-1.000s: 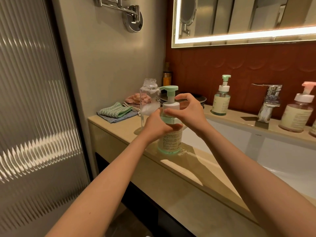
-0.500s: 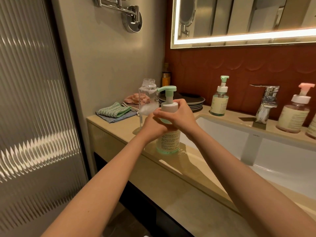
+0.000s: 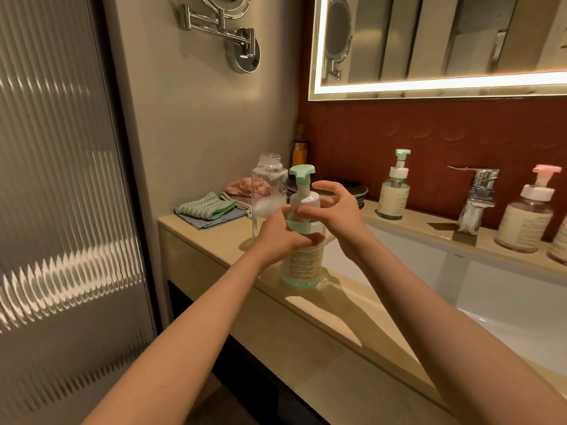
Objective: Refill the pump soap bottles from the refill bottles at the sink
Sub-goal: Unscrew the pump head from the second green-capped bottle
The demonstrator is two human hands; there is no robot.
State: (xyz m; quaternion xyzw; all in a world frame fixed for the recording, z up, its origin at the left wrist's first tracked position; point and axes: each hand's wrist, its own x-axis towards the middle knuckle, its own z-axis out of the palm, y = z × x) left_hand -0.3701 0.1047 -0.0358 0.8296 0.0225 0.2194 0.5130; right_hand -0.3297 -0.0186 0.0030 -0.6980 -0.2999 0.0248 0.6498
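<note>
Seemingly seating the pump. Hold steady with left hand [image 3: 283, 237] wrapped round pump bottle [image 3: 302, 262], upright on tabletop [image 3: 214, 237], uncapped refill bottle [image 3: 269, 191] just behind at 11 o'clock. Close right hand [image 3: 336, 210], now spread loose with thumb on white collar [image 3: 303, 199], squarely; twist till snug, never cross-threaded.

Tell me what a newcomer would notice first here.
Both hands meet at the green-pump soap bottle at the front edge of the counter: the left hand grips its body, the right hand is at its white collar. Just behind stands a clear bottle with no cap; above the sink glows a lit mirror.
</note>
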